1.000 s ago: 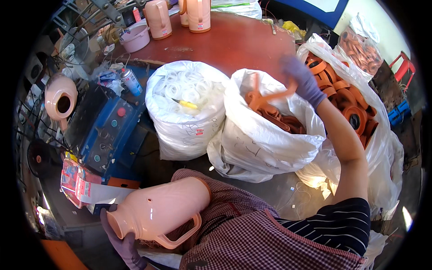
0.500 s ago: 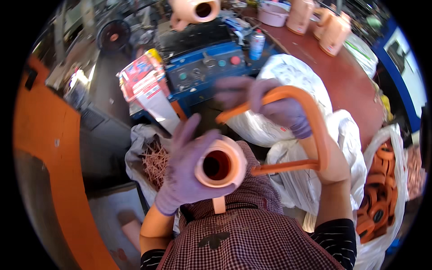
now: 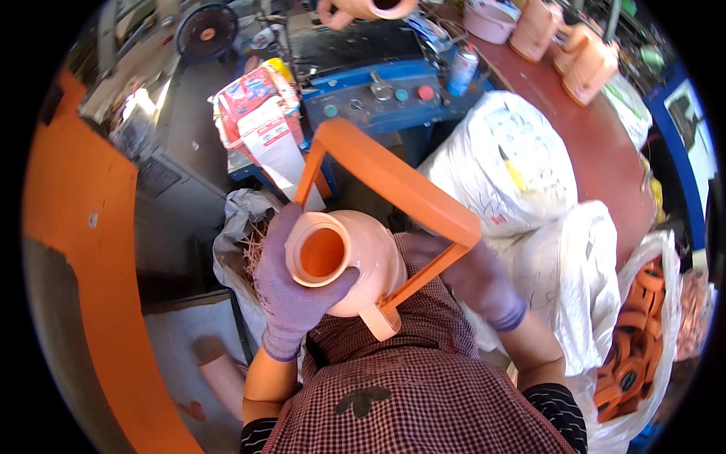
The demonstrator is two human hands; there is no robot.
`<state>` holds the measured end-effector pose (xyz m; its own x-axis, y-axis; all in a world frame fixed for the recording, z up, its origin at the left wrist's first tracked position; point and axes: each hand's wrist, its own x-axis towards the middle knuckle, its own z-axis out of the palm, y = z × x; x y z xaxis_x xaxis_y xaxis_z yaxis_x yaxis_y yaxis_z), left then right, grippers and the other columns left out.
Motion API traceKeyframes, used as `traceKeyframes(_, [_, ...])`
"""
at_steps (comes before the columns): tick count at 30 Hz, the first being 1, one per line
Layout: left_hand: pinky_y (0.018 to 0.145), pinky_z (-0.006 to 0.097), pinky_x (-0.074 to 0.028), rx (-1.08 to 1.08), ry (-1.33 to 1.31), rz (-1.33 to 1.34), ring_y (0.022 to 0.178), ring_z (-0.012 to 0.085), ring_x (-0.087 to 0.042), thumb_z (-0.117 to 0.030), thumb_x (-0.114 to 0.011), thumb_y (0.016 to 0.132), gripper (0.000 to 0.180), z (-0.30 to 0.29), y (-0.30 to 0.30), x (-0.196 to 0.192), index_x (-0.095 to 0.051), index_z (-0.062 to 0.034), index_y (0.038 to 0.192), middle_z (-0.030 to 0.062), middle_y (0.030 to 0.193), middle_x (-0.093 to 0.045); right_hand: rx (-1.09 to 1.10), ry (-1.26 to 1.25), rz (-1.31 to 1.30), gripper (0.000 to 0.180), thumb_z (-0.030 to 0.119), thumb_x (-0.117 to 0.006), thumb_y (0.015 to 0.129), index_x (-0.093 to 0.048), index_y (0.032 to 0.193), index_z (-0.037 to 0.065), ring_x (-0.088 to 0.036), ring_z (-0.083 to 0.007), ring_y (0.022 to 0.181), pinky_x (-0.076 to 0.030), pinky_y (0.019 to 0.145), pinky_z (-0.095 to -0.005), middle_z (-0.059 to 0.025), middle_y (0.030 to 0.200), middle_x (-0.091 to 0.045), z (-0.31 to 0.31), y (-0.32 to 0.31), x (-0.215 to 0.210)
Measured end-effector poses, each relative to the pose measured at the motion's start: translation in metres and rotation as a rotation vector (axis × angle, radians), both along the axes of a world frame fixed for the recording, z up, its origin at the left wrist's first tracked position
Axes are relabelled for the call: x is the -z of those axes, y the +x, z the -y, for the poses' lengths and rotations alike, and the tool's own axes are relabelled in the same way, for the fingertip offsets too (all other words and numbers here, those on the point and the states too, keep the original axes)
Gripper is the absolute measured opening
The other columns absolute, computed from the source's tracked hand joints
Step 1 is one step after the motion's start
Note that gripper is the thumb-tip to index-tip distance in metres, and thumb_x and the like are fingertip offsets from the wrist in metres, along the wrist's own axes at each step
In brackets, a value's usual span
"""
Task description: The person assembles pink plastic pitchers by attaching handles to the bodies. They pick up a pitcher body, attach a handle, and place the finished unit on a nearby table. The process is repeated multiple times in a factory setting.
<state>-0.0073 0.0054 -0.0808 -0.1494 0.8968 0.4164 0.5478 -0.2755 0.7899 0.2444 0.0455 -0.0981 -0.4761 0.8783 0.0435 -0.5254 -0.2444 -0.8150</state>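
My left hand (image 3: 283, 291), in a purple knit glove, is wrapped round the neck of a peach plastic jug (image 3: 370, 261), its open mouth tilted up towards me. An orange handle (image 3: 401, 181), bent in a wide angular arch, spans the jug. One of its ends is beside the mouth near my left fingers; the other is at the peach tab low on the jug's side. My right hand (image 3: 484, 284), gloved alike, is just right of the jug, below the handle's corner. Its fingers are blurred and partly behind the handle, so its grip does not show.
A blue machine panel (image 3: 370, 94) with knobs stands ahead, another peach jug (image 3: 370, 9) above it. White sacks (image 3: 507, 166) stand right, a yellow tool (image 3: 513, 168) on one. A bag of orange parts (image 3: 635, 348) is far right. Peach jugs (image 3: 590, 72) stand on the red table (image 3: 544, 113).
The orange handle has moved from my right forearm onto the jug, and my right hand no longer holds its top. My right hand has come down beside the jug. The jug has tilted left.
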Motion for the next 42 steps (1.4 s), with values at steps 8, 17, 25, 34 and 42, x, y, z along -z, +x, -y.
traceKeyframes(8, [0.1, 0.04, -0.05, 0.138, 0.04, 0.127, 0.118, 0.0277, -0.061, -0.019, -0.083, 0.052, 0.109, 0.023, -0.031, 0.019, -0.035, 0.0081, 0.146, 0.0239, 0.14, -0.051, 0.324, -0.051, 0.157, 0.014, 0.014, -0.052, 0.091, -0.057, 0.091, 0.001, -0.049, -0.0127, 0.051, -0.042, 0.05, -0.0275, -0.0081, 0.08, -0.06, -0.054, -0.039, 0.004])
traceKeyframes(17, [0.095, 0.041, -0.052, 0.229, 0.054, 0.149, 0.111, 0.0306, -0.062, -0.017, -0.085, 0.051, 0.09, 0.038, -0.01, 0.012, -0.049, 0.0052, 0.13, 0.021, 0.124, -0.058, 0.122, -0.279, 0.198, 0.034, 0.023, -0.05, 0.092, -0.065, 0.107, -0.004, -0.066, -0.0192, 0.072, -0.054, 0.069, -0.0297, -0.0089, 0.075, -0.061, -0.046, -0.077, 0.022])
traceKeyframes(25, [0.106, 0.042, -0.042, 0.429, -0.015, 0.341, 0.124, 0.0329, -0.054, -0.023, -0.095, 0.051, 0.093, 0.018, 0.002, 0.002, -0.052, 0.0028, 0.13, 0.0226, 0.132, -0.054, -0.237, -0.575, -0.099, 0.044, 0.017, -0.049, 0.089, -0.058, 0.117, -0.015, -0.066, -0.0352, 0.108, -0.052, 0.099, -0.0453, -0.0279, 0.116, -0.065, -0.051, -0.045, 0.035])
traceKeyframes(34, [0.084, 0.025, -0.048, 0.349, -0.692, 1.162, 0.09, 0.0104, -0.059, -0.027, -0.057, 0.095, 0.036, -0.017, 0.011, 0.053, -0.065, 0.0041, 0.113, 0.0068, 0.104, -0.065, -0.052, -0.537, -0.316, 0.027, 0.015, -0.048, 0.083, -0.032, 0.062, 0.011, -0.037, -0.0175, 0.068, -0.039, 0.063, -0.0315, -0.0057, 0.073, -0.034, -0.038, -0.012, 0.052])
traceKeyframes(42, [0.081, 0.027, -0.053, 0.278, -0.477, 1.047, 0.089, 0.0113, -0.064, -0.021, -0.048, 0.1, 0.033, -0.006, 0.024, 0.064, -0.06, 0.004, 0.118, 0.0091, 0.102, -0.069, 0.022, -0.474, -0.147, 0.021, 0.019, -0.048, 0.087, -0.049, 0.071, 0.005, -0.057, -0.024, 0.081, -0.052, 0.081, -0.0352, -0.018, 0.088, -0.06, -0.037, -0.022, 0.045])
